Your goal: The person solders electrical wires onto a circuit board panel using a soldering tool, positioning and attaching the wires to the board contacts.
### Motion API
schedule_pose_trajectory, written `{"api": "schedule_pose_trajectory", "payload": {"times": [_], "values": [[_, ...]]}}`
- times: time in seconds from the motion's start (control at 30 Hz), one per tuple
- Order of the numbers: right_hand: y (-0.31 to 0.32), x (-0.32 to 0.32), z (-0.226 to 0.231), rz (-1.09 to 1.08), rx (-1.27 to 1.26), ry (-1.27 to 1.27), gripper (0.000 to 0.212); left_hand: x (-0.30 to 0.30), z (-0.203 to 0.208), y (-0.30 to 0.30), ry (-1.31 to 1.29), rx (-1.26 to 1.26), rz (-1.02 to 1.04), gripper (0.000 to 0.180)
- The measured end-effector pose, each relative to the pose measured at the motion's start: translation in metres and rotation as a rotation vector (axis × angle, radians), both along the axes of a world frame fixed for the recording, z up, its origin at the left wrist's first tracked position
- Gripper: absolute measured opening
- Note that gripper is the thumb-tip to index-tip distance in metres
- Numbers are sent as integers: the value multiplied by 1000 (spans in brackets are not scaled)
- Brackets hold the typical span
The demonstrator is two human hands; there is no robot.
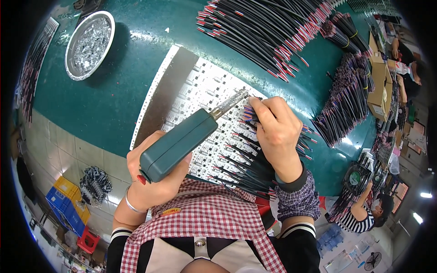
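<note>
My left hand point(157, 191) is wrapped round the handle of a dark green soldering gun point(180, 144). The gun's metal tip points up and to the right, reaching the far right part of a white circuit-board panel point(202, 84). Right beside that tip, my right hand point(281, 134) pinches thin wire ends of a black cable point(249, 113); the fingers partly hide them. Whether tip and wire touch is too small to tell. Several black cables point(248, 159) with red, white and blue ends lie along the panel's right side, below my right hand.
On the green table point(132, 68), a white-rimmed bowl point(109, 22) of silvery scraps stands at far left. Cable piles lie at the back point(255, 27) and right point(343, 100). An open cardboard box point(380, 91) and co-workers point(364, 214) are farther right. Crates point(68, 204) stand at lower left.
</note>
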State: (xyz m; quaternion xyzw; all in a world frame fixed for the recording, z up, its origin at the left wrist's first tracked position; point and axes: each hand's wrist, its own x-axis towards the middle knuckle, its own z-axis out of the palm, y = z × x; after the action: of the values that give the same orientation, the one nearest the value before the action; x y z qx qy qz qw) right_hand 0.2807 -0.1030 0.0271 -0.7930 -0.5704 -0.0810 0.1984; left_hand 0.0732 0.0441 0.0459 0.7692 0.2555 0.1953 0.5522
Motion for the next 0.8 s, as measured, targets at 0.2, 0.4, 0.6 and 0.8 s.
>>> {"api": "schedule_pose_trajectory", "payload": {"times": [0.2, 0.4, 0.6, 0.8], "values": [[-3, 5, -2, 2, 39, 86, 27, -1, 3, 1, 5, 23, -10, 14], [-1, 2, -2, 14, 35, 98, 28, -3, -2, 2, 20, 16, -49, 16], [0, -2, 1, 19, -10, -6, 25, -4, -4, 0, 10, -14, -22, 19], [-1, -4, 1, 27, -41, -48, 24, -4, -3, -2, 3, -30, -3, 16]]}}
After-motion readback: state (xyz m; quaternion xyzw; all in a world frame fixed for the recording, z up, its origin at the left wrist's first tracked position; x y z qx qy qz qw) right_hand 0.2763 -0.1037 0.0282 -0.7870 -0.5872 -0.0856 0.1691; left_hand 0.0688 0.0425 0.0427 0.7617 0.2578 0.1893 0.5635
